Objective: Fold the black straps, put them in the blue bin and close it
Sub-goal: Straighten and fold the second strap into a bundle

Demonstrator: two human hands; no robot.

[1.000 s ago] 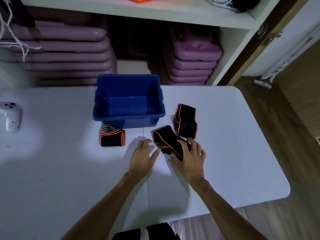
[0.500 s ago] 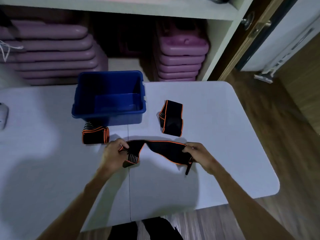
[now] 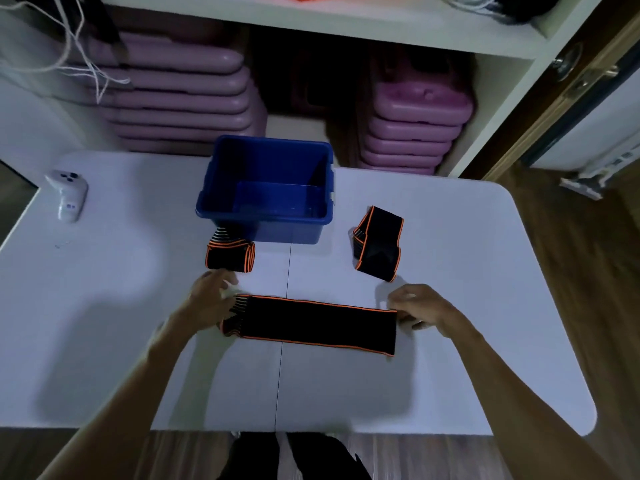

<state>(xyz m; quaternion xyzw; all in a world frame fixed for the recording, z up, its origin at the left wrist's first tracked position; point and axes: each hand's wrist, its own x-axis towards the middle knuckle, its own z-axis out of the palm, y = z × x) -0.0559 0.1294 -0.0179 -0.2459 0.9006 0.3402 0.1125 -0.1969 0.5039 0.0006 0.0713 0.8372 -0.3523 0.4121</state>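
Note:
A black strap with orange edging (image 3: 318, 325) lies stretched flat across the white table (image 3: 467, 341). My left hand (image 3: 211, 299) rests at its striped left end, fingers spread. My right hand (image 3: 420, 311) is at its right end, fingertips touching the edge. A folded strap (image 3: 230, 257) sits in front of the open blue bin (image 3: 221, 206), touching its front wall. Another loosely folded strap (image 3: 377, 244) lies to the right of the bin. The bin looks empty inside. No lid is in view.
A white controller (image 3: 68, 195) lies at the table's far left. Stacks of purple cases (image 3: 180, 98) fill the shelf behind the bin, more purple cases (image 3: 415, 129) to the right. White cords (image 3: 79, 46) hang at upper left. The table's right edge drops to wooden floor.
The bunched strap was unfolded, pulled out between both hands and laid flat on the table. Both hands moved apart to its two ends.

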